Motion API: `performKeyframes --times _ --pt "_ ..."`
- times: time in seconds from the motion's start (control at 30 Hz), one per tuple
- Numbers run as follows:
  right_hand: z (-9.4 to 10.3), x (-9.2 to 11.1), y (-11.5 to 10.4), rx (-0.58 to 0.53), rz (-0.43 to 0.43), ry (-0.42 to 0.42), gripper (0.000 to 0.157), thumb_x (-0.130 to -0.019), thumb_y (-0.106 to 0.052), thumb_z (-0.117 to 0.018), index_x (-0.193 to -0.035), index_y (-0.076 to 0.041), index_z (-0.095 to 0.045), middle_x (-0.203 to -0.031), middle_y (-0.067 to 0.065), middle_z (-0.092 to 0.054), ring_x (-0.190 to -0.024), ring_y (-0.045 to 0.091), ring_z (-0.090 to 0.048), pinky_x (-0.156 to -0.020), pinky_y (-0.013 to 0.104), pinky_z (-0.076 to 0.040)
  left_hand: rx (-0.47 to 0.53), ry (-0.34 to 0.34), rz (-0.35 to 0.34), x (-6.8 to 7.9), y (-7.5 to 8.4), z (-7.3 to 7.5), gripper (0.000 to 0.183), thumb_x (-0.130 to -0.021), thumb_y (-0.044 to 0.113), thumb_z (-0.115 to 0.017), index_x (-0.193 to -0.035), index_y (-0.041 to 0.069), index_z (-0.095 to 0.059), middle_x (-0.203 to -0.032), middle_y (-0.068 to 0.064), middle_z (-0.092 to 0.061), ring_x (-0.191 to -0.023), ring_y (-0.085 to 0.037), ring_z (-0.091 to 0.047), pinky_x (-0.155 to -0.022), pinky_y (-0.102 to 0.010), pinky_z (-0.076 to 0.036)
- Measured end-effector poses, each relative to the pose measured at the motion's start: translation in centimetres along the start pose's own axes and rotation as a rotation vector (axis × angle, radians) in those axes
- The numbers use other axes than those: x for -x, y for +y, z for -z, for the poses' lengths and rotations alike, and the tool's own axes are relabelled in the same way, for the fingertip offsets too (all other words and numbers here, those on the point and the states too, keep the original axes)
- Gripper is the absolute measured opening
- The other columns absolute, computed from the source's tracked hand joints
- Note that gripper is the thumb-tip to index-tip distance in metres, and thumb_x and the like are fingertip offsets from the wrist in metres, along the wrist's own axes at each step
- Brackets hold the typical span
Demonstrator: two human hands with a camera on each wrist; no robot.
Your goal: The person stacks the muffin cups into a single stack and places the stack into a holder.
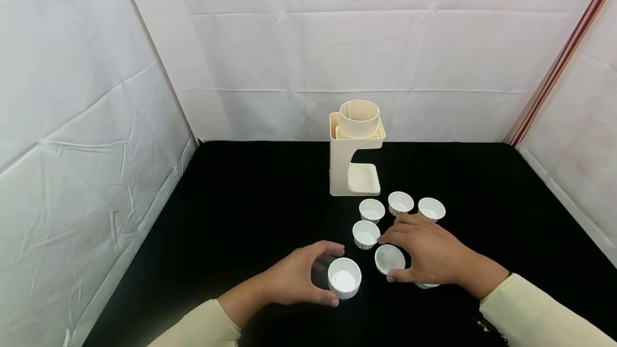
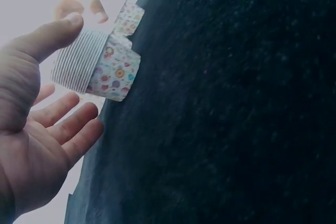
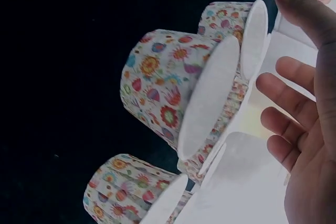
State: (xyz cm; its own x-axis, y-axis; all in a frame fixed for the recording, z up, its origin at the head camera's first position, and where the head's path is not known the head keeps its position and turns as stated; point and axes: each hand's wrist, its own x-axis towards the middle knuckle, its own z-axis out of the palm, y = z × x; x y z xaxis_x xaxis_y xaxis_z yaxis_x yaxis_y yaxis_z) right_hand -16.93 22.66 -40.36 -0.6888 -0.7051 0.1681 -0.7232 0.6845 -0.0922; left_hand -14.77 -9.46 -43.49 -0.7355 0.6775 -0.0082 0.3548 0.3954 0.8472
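Observation:
My left hand [image 1: 301,277] curves loosely around a stack of nested white baking cups [image 1: 344,278], fingers on the far side and thumb at the near side. In the left wrist view, the stack [image 2: 81,61] shows ridged rims above a floral-printed cup, and the fingers stand apart from it. My right hand [image 1: 426,248] reaches over a single baking cup [image 1: 389,259], which shows between its spread thumb and fingers. The right wrist view shows that hand's fingers [image 3: 294,103] relaxed, with nothing gripped. Another cup [image 1: 426,285] is mostly hidden beneath this hand.
Several more single cups stand beyond the right hand, among them a cup [image 1: 366,234] at left and a cup [image 1: 431,209] at right. A cream dispenser stand [image 1: 340,167] with a round cylinder [image 1: 359,119] on top is behind them. White sheets [image 1: 289,52] enclose the black table [image 1: 250,191].

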Motion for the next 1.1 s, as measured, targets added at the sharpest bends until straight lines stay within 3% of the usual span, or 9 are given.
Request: performKeyframes --times 0.17,0.57,0.9,1.1 --pt "-0.2 0.1 -0.2 0.015 -0.007 -0.025 0.060 -0.072 -0.057 -0.087 -0.118 -0.022 -0.073 -0.110 -0.014 -0.065 -0.115 0.017 -0.055 -0.107 0.053 -0.045 -0.032 0.018 0.002 -0.2 0.0 -0.6 0.080 -0.077 0.034 -0.092 -0.144 0.016 -0.052 -0.131 0.013 -0.060 -0.117 -0.007 -0.058 -0.105 -0.036 -0.049" --pt "-0.6 0.7 -0.5 0.037 -0.025 -0.064 0.057 -0.075 -0.054 -0.086 -0.120 -0.022 -0.072 -0.113 -0.011 -0.066 -0.115 0.018 -0.055 -0.106 0.052 -0.046 -0.031 0.047 0.011 -0.2 0.0 -1.6 0.067 -0.077 0.032 -0.092 -0.134 0.021 -0.059 -0.115 0.015 -0.065 -0.102 -0.005 -0.062 -0.092 -0.028 -0.053" --pt "-1.0 0.8 -0.4 0.025 -0.052 -0.028 0.054 -0.075 -0.053 -0.085 -0.120 -0.024 -0.072 -0.114 -0.012 -0.064 -0.117 0.016 -0.054 -0.105 0.054 -0.046 -0.018 0.064 -0.010 -0.4 -0.1 -1.9 0.064 -0.077 0.030 -0.093 -0.131 0.019 -0.060 -0.112 0.015 -0.065 -0.100 -0.003 -0.062 -0.091 -0.026 -0.053" --pt "-0.9 1.0 -0.4 0.017 -0.036 0.047 0.052 -0.076 -0.054 -0.084 -0.117 -0.024 -0.073 -0.113 -0.014 -0.064 -0.121 0.017 -0.055 -0.107 0.051 -0.045 -0.001 0.071 -0.007 -0.4 0.0 -1.9 0.063 -0.077 0.028 -0.093 -0.130 0.019 -0.061 -0.110 0.015 -0.066 -0.100 -0.003 -0.062 -0.091 -0.026 -0.054"
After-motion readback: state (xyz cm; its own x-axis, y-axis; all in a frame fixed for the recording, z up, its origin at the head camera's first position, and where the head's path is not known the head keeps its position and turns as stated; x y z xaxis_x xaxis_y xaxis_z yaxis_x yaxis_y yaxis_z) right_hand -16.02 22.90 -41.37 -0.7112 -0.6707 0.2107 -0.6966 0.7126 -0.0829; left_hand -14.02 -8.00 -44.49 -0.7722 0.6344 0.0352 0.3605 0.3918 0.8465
